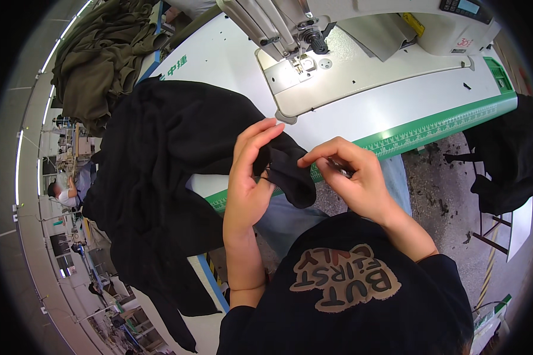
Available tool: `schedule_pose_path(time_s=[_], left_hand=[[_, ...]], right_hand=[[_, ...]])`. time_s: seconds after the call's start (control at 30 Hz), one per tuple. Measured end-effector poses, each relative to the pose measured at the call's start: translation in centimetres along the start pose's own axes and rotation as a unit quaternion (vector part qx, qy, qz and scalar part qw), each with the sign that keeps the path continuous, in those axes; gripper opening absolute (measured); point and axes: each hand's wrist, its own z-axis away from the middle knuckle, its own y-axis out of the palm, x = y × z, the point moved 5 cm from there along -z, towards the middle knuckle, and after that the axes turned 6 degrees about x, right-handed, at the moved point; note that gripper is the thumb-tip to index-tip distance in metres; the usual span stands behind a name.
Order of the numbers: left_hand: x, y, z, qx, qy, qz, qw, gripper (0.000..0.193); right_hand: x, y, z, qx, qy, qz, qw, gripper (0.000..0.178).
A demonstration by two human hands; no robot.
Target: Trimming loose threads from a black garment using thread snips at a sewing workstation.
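Note:
A black cloth garment (177,136) spreads over the left part of the sewing table and hangs down past its front edge. At its right end, my left hand (249,171) pinches the cloth with the thumb, while the other fingers point upward. Just to the right, my right hand (355,177) is closed around a small dark metal tool (341,168); the fingers cover most of it, so its kind is unclear. The right fingertips are close to the garment's narrow end (296,183), which hangs over my lap.
A sewing machine (299,65) with its needle area lit stands beyond my hands. Green ruler edging (432,127) runs along the table front. Olive-brown garments (100,59) are piled at the far left; black cloth (506,160) lies on a stand at right. A person (71,189) sits far left.

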Motion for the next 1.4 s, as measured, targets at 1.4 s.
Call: schedule_pose_path(time_s=[1.4], left_hand=[[-1.4,-1.7,0.4,-0.067,-0.107,0.153,0.98,0.015]], right_hand=[[-0.8,-1.5,-2.5,0.008,0.141,-0.139,0.98,0.01]])
